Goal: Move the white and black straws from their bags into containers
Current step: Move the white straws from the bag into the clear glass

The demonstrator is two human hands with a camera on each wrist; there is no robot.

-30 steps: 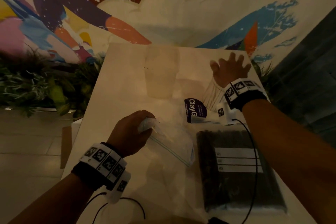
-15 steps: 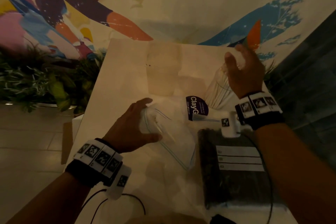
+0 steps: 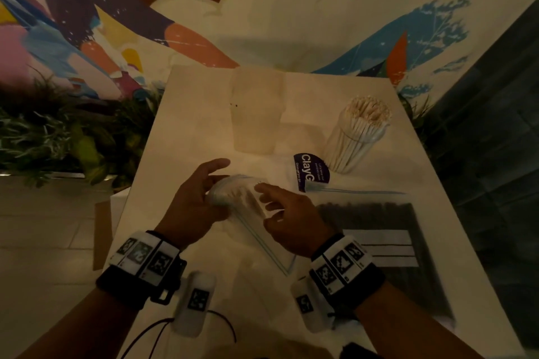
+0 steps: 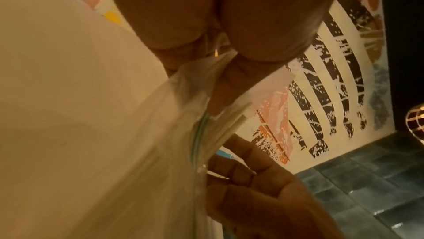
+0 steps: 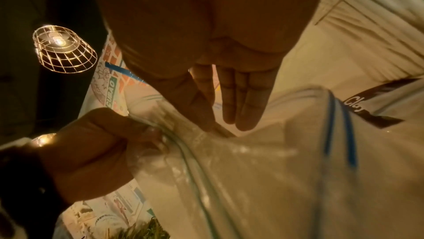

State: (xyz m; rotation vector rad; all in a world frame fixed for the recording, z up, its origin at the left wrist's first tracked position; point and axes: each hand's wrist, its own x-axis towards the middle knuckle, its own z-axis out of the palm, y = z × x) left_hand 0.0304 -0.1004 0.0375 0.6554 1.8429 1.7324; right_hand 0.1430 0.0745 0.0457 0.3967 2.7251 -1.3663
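A clear zip bag (image 3: 237, 187) lies at the table's middle, and my left hand (image 3: 204, 195) pinches its mouth; a few white straws (image 4: 231, 126) show inside it. My right hand (image 3: 271, 208) is at the bag's opening with its fingers (image 5: 243, 101) straight and nothing in them that I can make out. At the back right a clear container (image 3: 354, 140) stands packed with white straws. An empty clear container (image 3: 256, 116) stands at the back centre. The bag of black straws (image 3: 382, 216) lies flat on the right, zipped.
A purple round label (image 3: 311, 171) lies between the straw container and the bags. The pale table (image 3: 186, 131) drops off on both sides, with plants (image 3: 58, 143) to its left and a painted wall behind. Cables trail at the near edge.
My right hand has come back from the white-straw container at the back right to the mouth of the clear bag. My left hand has kept hold of the bag.
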